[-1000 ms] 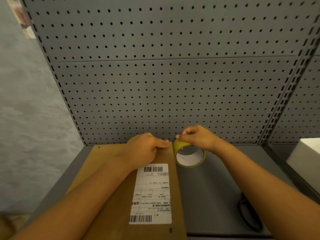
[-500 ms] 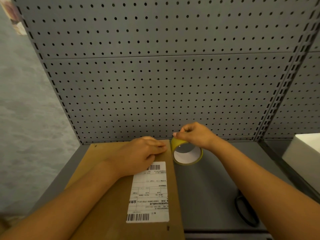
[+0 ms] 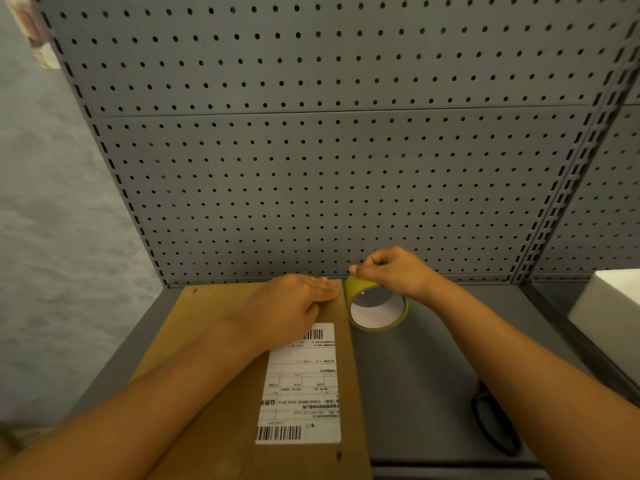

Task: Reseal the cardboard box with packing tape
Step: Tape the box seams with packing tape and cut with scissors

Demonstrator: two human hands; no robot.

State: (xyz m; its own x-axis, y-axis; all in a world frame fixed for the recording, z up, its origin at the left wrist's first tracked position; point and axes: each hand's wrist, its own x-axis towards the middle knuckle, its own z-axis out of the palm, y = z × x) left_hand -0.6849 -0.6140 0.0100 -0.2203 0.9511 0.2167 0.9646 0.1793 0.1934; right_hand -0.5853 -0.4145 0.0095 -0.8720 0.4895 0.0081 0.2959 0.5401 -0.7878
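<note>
Dim, flat, warm-grey light all over, nothing harsh. Soft shadow sits under the right hand [image 3: 398, 271] and inside the tape roll [image 3: 377, 308], whose white core is the brightest spot along with the label [image 3: 301, 382]. Wide-angle bend is strong: the pegboard [image 3: 329, 168] seams and uprights bow and lean toward the corners. Forearms at the bottom edge are soft and smeared; the label's print is slightly blurred. No glare on the shelf [image 3: 415, 393].

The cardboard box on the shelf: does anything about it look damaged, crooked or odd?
Nothing serious. The cardboard box lies flat, with small dark marks near its far-left and near-right corners. Its shipping label faces away, so the print reads upside down. The left hand presses its far edge while the right hand grips the tape roll.
</note>
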